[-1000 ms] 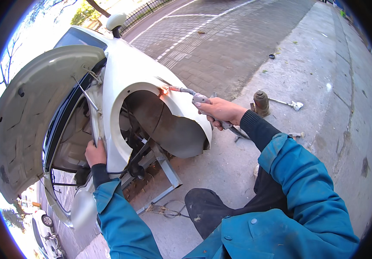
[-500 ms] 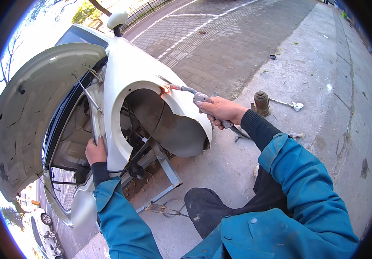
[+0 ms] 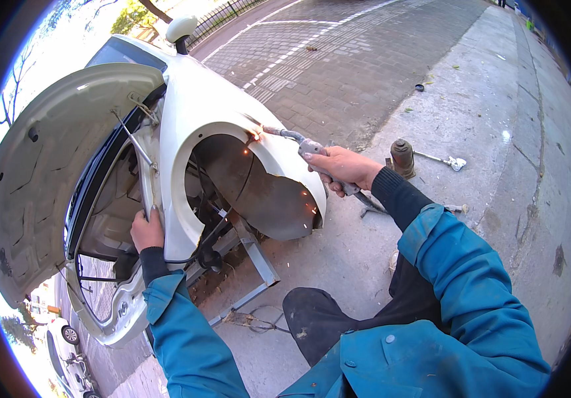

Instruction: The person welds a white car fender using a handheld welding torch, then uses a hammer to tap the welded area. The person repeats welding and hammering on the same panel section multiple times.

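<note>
My right hand (image 3: 345,169) is wrapped round the grey handle of a welding torch (image 3: 309,147). The torch's bent neck reaches left to the white car fender (image 3: 222,99), and its tip glows orange at the outer rim of the wheel arch. Several sparks fly down over the dark wheel-arch opening. Lower left, my left hand (image 3: 148,232) grips the fender's inner edge beside the engine bay, its thumb pointing up along the metal. A cable trails from the back of the torch handle.
The hood (image 3: 53,152) stands raised at the left. A metal frame (image 3: 257,255) sticks out below the fender, near my knee. On the concrete to the right stands a bottle jack (image 3: 402,158), with a rod (image 3: 435,157) beside it. A parked car (image 3: 66,358) shows lower left.
Sparks now scatter across the wheel-arch opening, where before there was only a glow at the torch tip. Both hands have stayed almost in place.
</note>
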`<state>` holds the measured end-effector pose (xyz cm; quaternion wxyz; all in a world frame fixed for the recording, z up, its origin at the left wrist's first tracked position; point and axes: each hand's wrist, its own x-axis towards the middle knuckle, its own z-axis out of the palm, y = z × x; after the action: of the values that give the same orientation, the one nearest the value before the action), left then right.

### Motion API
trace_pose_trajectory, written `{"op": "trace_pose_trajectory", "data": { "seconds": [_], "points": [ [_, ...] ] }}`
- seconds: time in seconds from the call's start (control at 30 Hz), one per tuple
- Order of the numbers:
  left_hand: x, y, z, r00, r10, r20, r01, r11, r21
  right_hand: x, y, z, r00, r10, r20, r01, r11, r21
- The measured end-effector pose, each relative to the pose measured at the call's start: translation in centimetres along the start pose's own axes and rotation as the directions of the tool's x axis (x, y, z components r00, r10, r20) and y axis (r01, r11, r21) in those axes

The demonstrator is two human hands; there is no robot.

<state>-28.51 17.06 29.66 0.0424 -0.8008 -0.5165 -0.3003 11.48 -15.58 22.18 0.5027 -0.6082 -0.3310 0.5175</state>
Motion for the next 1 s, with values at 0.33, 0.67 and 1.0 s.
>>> {"op": "trace_pose_trajectory", "data": {
  "seconds": [0.33, 0.67, 1.0],
  "points": [
    [0.2, -0.4, 0.1, 1.000, 0.012, -0.004, -0.012, 1.000, -0.006, -1.2, -0.3, -0.9, 0.999, 0.033, 0.028, -0.032, 0.999, -0.029],
    [0.3, -0.3, 0.2, 1.000, -0.003, 0.008, 0.003, 1.000, 0.009, -2.2, -0.7, -1.3, 0.998, 0.041, 0.037, -0.039, 0.998, -0.055],
    [0.2, -0.3, 0.1, 1.000, -0.011, 0.014, 0.011, 1.000, 0.012, -1.7, -0.6, -1.3, 0.999, 0.033, 0.037, -0.030, 0.998, -0.060]
  ]
}}
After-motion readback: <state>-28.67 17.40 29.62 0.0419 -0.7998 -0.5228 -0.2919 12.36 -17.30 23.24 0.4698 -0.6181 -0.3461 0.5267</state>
